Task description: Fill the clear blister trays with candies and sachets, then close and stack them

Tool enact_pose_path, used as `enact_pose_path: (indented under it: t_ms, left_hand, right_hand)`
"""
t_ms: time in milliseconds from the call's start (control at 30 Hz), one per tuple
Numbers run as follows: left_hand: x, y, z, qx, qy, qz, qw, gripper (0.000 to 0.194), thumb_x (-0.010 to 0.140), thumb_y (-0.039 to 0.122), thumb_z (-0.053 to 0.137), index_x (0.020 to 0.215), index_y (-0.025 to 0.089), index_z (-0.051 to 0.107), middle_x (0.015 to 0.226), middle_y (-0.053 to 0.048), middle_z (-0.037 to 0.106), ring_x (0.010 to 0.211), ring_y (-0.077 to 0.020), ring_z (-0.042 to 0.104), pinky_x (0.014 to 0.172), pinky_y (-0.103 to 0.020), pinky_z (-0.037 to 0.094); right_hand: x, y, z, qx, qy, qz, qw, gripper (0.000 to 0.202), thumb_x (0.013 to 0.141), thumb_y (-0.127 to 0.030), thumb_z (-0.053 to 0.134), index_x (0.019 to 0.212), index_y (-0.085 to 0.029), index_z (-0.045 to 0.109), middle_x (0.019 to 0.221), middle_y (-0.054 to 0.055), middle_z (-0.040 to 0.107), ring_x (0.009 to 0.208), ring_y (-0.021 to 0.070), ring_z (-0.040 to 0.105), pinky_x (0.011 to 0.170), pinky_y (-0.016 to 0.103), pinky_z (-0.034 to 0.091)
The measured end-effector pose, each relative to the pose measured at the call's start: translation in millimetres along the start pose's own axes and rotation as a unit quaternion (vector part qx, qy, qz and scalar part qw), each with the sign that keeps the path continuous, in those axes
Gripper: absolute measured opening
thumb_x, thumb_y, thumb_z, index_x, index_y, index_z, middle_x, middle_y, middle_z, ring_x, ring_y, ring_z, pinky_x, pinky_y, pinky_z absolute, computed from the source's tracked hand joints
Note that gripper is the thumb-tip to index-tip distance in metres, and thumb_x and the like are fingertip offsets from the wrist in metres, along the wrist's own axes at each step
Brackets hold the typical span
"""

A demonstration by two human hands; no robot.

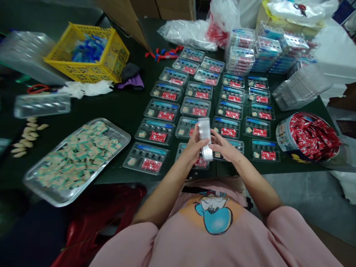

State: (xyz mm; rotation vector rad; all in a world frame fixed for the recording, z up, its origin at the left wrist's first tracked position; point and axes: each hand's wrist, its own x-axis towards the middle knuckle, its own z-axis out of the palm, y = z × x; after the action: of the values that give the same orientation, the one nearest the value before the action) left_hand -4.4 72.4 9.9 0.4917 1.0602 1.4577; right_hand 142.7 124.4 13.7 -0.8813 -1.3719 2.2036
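My left hand point(194, 145) and my right hand point(224, 146) are closed round a narrow stack of clear plastic sheets point(204, 129), perhaps lids, held upright on edge in front of me. Below and around them, rows of clear plastic trays point(147, 158) lie on the dark green table point(108, 111). Each tray I can make out holds a blue pen-like piece, a red packet point(158, 137) and a small beige-and-green piece. My forearms and the held stack partly hide the nearest middle trays.
On the left are a metal tray point(126, 138) of beige-green pieces and a yellow basket point(122, 55) of blue items. A tub point(283, 138) of red packets stands right, below a nested stack of clear plastic point(296, 91). Filled packs point(241, 55) are piled at the back.
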Motion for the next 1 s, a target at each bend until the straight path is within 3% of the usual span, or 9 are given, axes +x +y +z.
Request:
enact_pose_path:
  t_ms: [400, 567, 700, 800, 867, 1000]
  left_hand:
    - [6.1, 0.2, 0.8, 0.003, -0.009, -0.005, 1.0, 0.104, 0.058, 0.027, 0.083, 0.151, 0.025, 0.036, 0.132, -0.01, 0.061, 0.12, -0.0289, 0.058, 0.107, -0.045, 0.04]
    - [4.1, 5.9, 3.2, -0.014, -0.03, -0.016, 0.999, 0.093, 0.062, 0.034, 0.082, 0.146, 0.025, 0.043, 0.124, -0.01, 0.064, 0.117, -0.0313, 0.06, 0.103, -0.049, 0.045]
    - [2.3, 14.5, 2.2, -0.052, -0.052, -0.035, 0.997, 0.09, 0.063, 0.037, 0.083, 0.143, 0.025, 0.045, 0.11, -0.009, 0.069, 0.101, -0.03, 0.067, 0.09, -0.047, 0.053]
    - [3.5, 25.4, -5.3, -0.077, -0.031, -0.039, 0.996, 0.085, 0.064, 0.042, 0.082, 0.139, 0.022, 0.049, 0.098, -0.007, 0.071, 0.086, -0.026, 0.07, 0.079, -0.042, 0.057]
    - [5.7, 34.1, -12.3, -0.079, -0.01, -0.025, 0.996, 0.082, 0.066, 0.044, 0.081, 0.138, 0.021, 0.05, 0.096, -0.007, 0.071, 0.084, -0.0259, 0.07, 0.077, -0.042, 0.058]
    - [11.0, 46.7, -21.9, -0.079, 0.016, 0.006, 0.997, 0.084, 0.064, 0.046, 0.08, 0.138, 0.02, 0.049, 0.098, -0.006, 0.071, 0.093, -0.0288, 0.071, 0.084, -0.043, 0.057]
  right_hand:
    - [3.1, -1.0, -7.9, -0.02, 0.01, -0.008, 1.0, 0.106, 0.068, -0.049, 0.082, 0.156, -0.027, 0.026, 0.153, 0.011, 0.044, 0.141, 0.0288, 0.042, 0.118, 0.052, 0.033]
    - [-1.0, -2.3, -11.0, 0.016, 0.008, 0.007, 1.0, 0.088, 0.074, -0.056, 0.074, 0.15, -0.035, 0.036, 0.144, 0.006, 0.055, 0.132, 0.0296, 0.053, 0.106, 0.053, 0.049]
    - [-7.1, -17.4, -21.6, -0.002, -0.007, -0.017, 1.0, 0.089, 0.074, -0.058, 0.074, 0.15, -0.033, 0.037, 0.141, 0.007, 0.057, 0.13, 0.0302, 0.054, 0.105, 0.052, 0.049]
    - [-11.8, -43.4, -44.5, -0.096, 0.03, -0.062, 0.993, 0.09, 0.076, -0.06, 0.07, 0.152, -0.03, 0.033, 0.147, 0.009, 0.051, 0.134, 0.0317, 0.05, 0.109, 0.053, 0.044]
    - [-12.9, -61.8, -63.8, -0.229, 0.069, -0.096, 0.966, 0.091, 0.077, -0.055, 0.071, 0.154, -0.029, 0.031, 0.152, 0.01, 0.045, 0.14, 0.0331, 0.042, 0.113, 0.055, 0.038]
    - [-4.4, -77.3, -94.8, -0.525, 0.071, -0.091, 0.843, 0.095, 0.071, -0.039, 0.078, 0.154, -0.024, 0.034, 0.157, 0.014, 0.035, 0.147, 0.0383, 0.028, 0.119, 0.059, 0.025]
